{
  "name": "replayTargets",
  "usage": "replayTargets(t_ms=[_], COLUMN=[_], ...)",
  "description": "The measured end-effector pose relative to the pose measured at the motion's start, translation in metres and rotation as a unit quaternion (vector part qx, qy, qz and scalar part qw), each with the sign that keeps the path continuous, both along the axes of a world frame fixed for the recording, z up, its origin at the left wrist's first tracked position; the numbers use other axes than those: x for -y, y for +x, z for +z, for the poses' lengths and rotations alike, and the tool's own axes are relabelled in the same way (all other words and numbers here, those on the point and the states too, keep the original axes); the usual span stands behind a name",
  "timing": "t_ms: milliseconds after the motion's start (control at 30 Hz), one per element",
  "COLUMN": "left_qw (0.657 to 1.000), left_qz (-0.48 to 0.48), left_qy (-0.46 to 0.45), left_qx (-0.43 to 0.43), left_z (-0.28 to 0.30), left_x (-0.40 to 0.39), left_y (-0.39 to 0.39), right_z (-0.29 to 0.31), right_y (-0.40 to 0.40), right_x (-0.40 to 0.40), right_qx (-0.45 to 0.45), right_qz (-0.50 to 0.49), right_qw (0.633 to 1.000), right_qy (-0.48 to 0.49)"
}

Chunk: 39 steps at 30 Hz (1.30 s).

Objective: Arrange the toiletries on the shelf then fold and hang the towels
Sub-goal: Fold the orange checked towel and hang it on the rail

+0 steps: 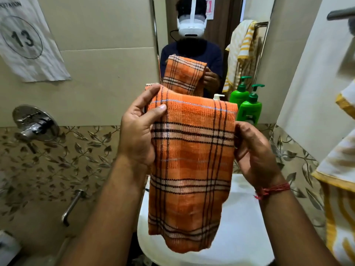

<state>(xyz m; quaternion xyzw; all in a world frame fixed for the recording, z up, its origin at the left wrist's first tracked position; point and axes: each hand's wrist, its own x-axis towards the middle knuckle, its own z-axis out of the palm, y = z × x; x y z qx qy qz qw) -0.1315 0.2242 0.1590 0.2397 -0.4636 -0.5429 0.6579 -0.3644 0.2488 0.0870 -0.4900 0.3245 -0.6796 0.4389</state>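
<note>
While both hands hold it up in front of the mirror (249, 8), the orange plaid towel (192, 160) hangs folded lengthwise, centre frame, its lower end dangling over the white basin (249, 227) at 6 o'clock.

Far left, 10 o'clock: paper sign (26, 39) marked 13 on the wall. At 9 o'clock, chrome mixer valve (34, 123); at 8 o'clock, a spout (72, 206) below it.

Left hand (138, 135) grips the towel's left edge near the top, thumb across the front, fingers curled over the top fold. Right hand (253, 152) pinches the right edge lower down (fingertips hidden behind the cloth); red thread (274, 190) on that wrist.

Just behind the towel's top edge, 12 o'clock, a white pump head (218, 96) pokes up. At 1 o'clock, a green pump bottle (249, 110) stands by the mirror, its reflection just beside it. Far right, 3 to 4 o'clock: yellow-and-white towel (338, 189) hanging, only partly in frame.
</note>
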Motion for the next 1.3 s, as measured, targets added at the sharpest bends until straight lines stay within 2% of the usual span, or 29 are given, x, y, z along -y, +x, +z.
replayTargets(t_ms=[200,267,333,467,533,667,767,867,967,1033,1100,1200,1300], left_qw=[0.999,0.998,0.998,0.974,0.960,0.953,0.952,0.961,0.963,0.960,0.954,0.939,0.918], left_qz=[-0.029,-0.027,-0.014,0.061,0.078,0.104,0.091,0.018,-0.010,-0.006,0.015,0.046,0.071], left_qy=[-0.019,-0.025,-0.031,-0.081,-0.080,-0.022,-0.003,-0.049,-0.097,-0.104,-0.104,-0.099,-0.103], left_qx=[0.024,0.041,0.061,0.202,0.255,0.284,0.292,0.270,0.251,0.260,0.279,0.326,0.375], left_z=[-0.014,-0.017,-0.020,-0.024,-0.025,-0.030,-0.030,-0.035,-0.038,-0.037,-0.035,-0.033,-0.034], left_x=[-0.001,0.002,0.007,0.015,0.020,0.029,0.028,0.023,0.018,0.017,0.019,0.020,0.021], left_y=[-0.003,-0.002,0.002,0.007,0.008,0.006,0.007,0.008,0.007,0.005,0.005,0.004,0.003], right_z=[0.010,0.010,0.009,0.009,0.013,0.019,0.018,0.022,0.030,0.033,0.036,0.038,0.035], right_y=[0.009,0.010,0.009,0.013,0.015,0.021,0.021,0.017,0.009,0.003,-0.002,-0.005,0.001], right_x=[-0.009,-0.008,-0.009,-0.017,-0.015,-0.009,-0.006,-0.004,-0.007,-0.009,-0.011,-0.009,-0.007], right_qx=[-0.004,0.044,0.075,-0.008,-0.043,-0.041,-0.024,0.005,0.043,0.012,-0.067,-0.221,-0.297], right_qz=[0.144,0.145,0.126,0.171,0.131,0.020,-0.029,-0.039,0.005,0.043,0.050,-0.011,-0.099], right_qw=[0.988,0.986,0.988,0.985,0.990,0.999,0.997,0.994,0.994,0.994,0.991,0.971,0.947], right_qy=[0.057,0.070,0.042,0.023,0.020,0.021,0.061,0.099,0.101,0.098,0.105,0.092,0.070])
